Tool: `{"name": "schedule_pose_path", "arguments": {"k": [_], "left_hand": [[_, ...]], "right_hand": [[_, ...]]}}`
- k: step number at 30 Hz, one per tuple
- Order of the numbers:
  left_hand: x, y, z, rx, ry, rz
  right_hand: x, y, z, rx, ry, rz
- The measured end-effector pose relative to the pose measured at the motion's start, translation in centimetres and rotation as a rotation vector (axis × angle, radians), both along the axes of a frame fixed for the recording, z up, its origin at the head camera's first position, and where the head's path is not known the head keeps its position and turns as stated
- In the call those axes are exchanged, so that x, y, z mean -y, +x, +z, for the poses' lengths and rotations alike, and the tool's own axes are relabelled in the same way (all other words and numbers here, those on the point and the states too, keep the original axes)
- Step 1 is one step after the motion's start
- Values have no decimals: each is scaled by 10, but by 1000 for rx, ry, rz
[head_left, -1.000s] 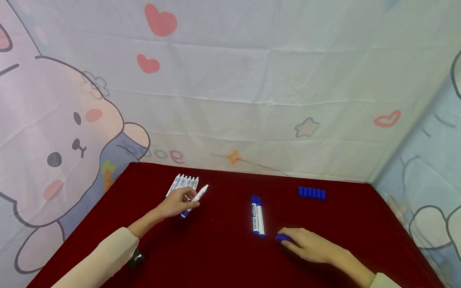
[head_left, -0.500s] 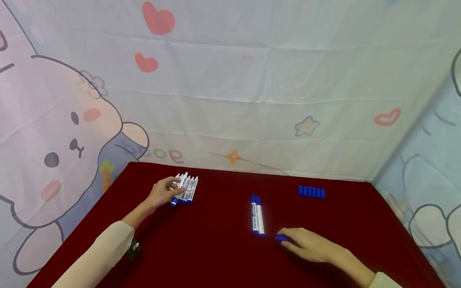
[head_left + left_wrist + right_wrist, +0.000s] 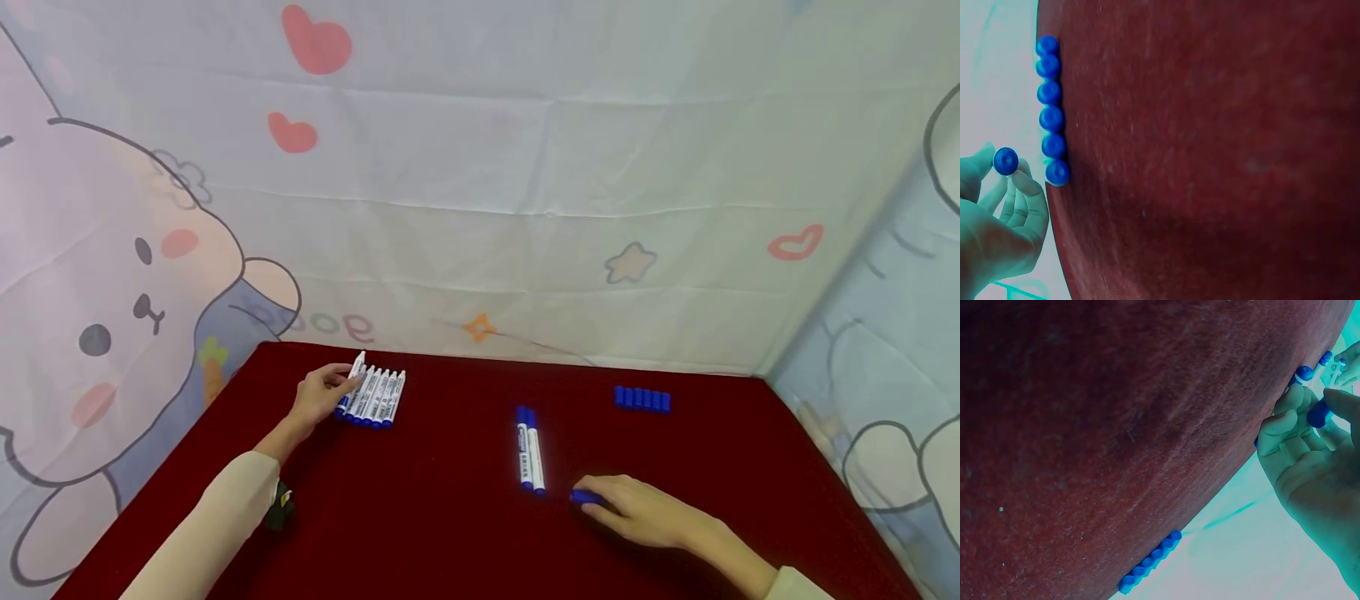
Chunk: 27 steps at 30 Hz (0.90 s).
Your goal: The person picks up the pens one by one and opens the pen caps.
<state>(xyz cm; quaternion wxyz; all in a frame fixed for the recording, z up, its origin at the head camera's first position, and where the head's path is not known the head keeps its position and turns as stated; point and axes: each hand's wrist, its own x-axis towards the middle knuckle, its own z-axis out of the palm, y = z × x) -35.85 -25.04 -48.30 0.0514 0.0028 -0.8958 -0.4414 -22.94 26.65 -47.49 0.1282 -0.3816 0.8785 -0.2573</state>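
Note:
In the head view my left hand [image 3: 318, 396] pinches a white marker [image 3: 357, 364], blue end toward me, at the left end of a row of uncapped markers [image 3: 384, 398]. From the left wrist, the held marker's blue end [image 3: 1005, 161] shows between thumb and fingers, apart from the row of blue marker ends [image 3: 1052, 118]. At the right, my right hand [image 3: 641, 510] rests low over the table, holding a blue marker cap [image 3: 587, 497] between thumb and fingers. Two capped markers [image 3: 529, 450] lie side by side just left of that hand.
Several blue caps [image 3: 642, 399] stand in a tight row at the back right of the dark red tablecloth [image 3: 450, 517]. A printed curtain [image 3: 480, 167] hangs along the back and sides. Something small and dark [image 3: 281, 507] sits by the left sleeve.
My left hand has carried the marker leftward, from the right of the row across it to its left end. The right hand keeps its place with the cap.

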Motion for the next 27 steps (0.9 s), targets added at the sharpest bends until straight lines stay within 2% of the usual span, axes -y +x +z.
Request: {"name": "schedule_pose_path", "arguments": {"k": [5,11,19,27], "left_hand": [[7,-9,-5,9,-41,44],[10,-10,-8,64,-84,86],[9,-11,-11,103,-150,95],[11,-13,-13,131,-183,63]], "right_hand": [[0,0,0,-6,4,-4],[-1,2,-1,-7,0,-3],[0,1,-1,3,9,-16],[1,3,-1,-4,16,-7]]}}
